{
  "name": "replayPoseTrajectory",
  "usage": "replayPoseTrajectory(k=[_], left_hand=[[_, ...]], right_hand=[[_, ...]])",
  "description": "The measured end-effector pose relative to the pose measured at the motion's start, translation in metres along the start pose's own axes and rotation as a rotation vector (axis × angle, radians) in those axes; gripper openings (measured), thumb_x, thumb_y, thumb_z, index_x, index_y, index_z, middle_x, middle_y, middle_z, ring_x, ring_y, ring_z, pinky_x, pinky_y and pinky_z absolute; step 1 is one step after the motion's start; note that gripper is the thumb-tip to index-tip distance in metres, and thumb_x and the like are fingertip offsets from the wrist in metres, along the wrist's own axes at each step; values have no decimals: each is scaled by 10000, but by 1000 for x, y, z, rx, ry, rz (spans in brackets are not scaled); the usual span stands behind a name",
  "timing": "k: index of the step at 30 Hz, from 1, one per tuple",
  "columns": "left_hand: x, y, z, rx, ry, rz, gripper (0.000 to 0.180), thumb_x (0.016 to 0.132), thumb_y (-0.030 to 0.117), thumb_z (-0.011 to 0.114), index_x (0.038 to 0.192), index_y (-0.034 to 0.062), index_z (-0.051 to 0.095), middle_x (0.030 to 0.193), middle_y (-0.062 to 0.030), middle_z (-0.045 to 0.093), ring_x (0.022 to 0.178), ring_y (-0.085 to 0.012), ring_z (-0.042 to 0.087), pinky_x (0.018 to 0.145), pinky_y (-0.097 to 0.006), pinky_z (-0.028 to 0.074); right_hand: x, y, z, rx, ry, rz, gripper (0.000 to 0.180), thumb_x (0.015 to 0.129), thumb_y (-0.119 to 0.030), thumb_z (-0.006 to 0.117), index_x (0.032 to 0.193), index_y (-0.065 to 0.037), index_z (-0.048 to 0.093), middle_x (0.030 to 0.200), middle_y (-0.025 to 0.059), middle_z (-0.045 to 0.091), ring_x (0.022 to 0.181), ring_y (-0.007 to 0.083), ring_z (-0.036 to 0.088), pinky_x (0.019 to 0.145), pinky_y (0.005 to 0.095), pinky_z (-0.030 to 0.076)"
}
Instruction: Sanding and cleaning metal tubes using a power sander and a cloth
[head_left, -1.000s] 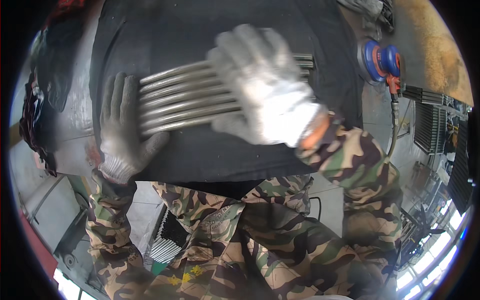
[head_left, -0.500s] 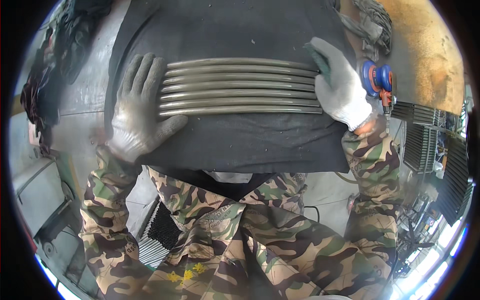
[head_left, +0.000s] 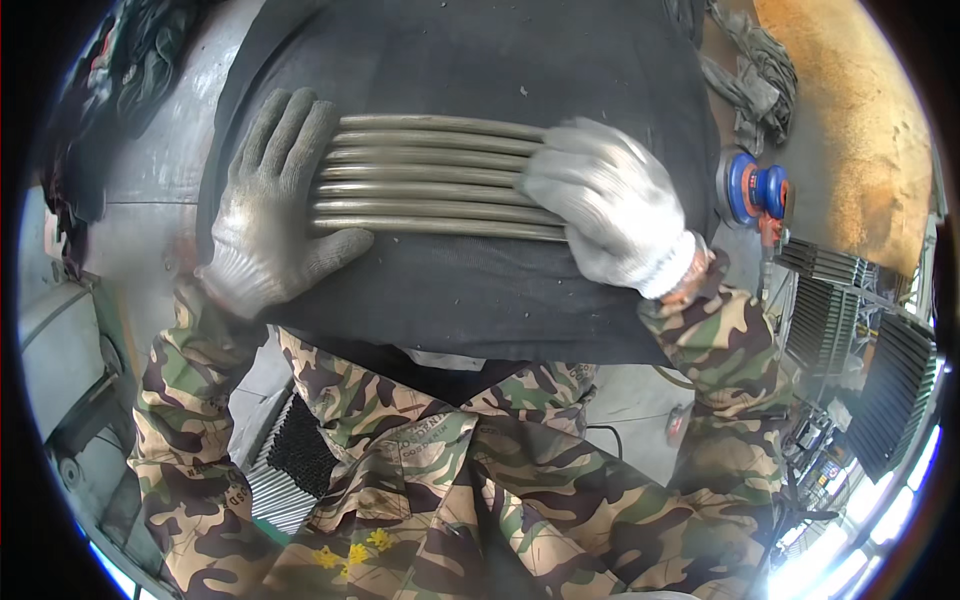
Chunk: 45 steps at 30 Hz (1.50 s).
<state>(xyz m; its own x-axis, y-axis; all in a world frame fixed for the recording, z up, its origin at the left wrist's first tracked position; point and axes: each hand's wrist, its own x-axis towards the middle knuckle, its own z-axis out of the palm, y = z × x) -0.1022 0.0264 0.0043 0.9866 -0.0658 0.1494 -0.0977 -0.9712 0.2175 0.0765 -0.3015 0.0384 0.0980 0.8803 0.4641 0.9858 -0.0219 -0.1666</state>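
Gloved left hand lies flat, fingers spread, on metal rods. Right hand curls over them. Keeping the rods side by side on the dark mat looks wise.

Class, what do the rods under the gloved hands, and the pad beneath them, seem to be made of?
Rods: probably bare metal, grey with a dull sheen along their length. Pad: seemingly dark fabric or rubber, matte, speckled, bulging edge. Gloves on the left hand and right hand: knitted fabric.

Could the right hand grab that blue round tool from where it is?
Probably yes. The blue tool lies just past the right hand, at the black mat's edge, with nothing between them. But that hand would have to let go of the metal rods.
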Motion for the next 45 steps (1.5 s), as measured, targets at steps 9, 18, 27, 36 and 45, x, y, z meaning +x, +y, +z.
replayPoseTrajectory(k=[9,18,27,36,45], left_hand=[[-4,8,-8,5,-33,3,1155,818,625,814,1684,13,355,1718,-306,344,1603,-527,298,1289,-613,301],[-11,-1,4,-5,-17,27,1128,822,545,847,1686,15,353,1719,-316,334,1600,-535,298,1298,-611,299],[-6,5,-3,44,-54,29,1067,830,623,819,1638,35,443,1678,-333,371,1572,-563,313,1266,-645,324],[-5,9,-1,17,-35,28,1077,850,615,815,1684,70,405,1727,-305,332,1602,-540,289,1277,-632,317],[-12,1,-2,30,-56,8,1058,851,569,832,1682,68,410,1729,-314,324,1610,-540,276,1292,-626,299]], right_hand=[[-41,16,-44,50,-115,96,436,642,11,699,1065,-47,787,1119,116,768,1139,350,738,1067,535,587],[-11,15,-2,161,-25,16,402,669,13,707,1063,-45,763,1102,119,750,1106,369,737,1038,522,595],[-4,13,0,103,-40,39,411,667,-10,684,1066,-51,775,1140,110,763,1153,338,727,1085,507,576],[-39,21,-27,114,-39,124,453,640,93,626,1056,-20,767,1096,134,772,1118,368,738,1038,532,595],[-29,23,-9,98,84,24,397,651,50,675,1038,7,752,1082,147,771,1088,374,747,1012,520,609]])
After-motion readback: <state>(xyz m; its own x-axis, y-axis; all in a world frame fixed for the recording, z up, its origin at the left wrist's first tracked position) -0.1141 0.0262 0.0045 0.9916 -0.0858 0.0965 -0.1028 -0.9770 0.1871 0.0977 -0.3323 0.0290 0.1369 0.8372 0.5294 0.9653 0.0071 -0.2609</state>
